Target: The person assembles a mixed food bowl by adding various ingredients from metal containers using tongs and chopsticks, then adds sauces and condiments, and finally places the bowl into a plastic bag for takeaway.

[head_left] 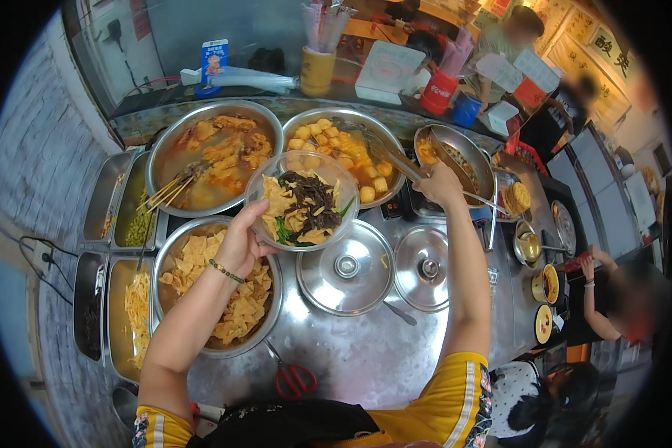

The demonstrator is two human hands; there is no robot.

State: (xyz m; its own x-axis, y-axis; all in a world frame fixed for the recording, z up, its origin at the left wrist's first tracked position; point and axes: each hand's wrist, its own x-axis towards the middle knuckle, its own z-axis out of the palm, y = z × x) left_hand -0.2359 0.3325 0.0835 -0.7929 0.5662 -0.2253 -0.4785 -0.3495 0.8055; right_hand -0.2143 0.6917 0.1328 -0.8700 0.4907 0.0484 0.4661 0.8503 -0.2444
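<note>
Red-handled scissors [295,379] lie nearest on the steel counter [366,351]. Left hand [243,239] grips a clear bowl [302,200] of food by its near rim, held above the pans. Right hand [437,185], further right, closes round tongs [407,168] whose long axis points left toward the bowl, over a pan of tofu puffs [343,153].

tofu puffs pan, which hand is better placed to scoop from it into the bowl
Right, probably. The right hand grips a utensil beside the tofu puffs pan, while the left hand holds the bowl by its rim.
</note>
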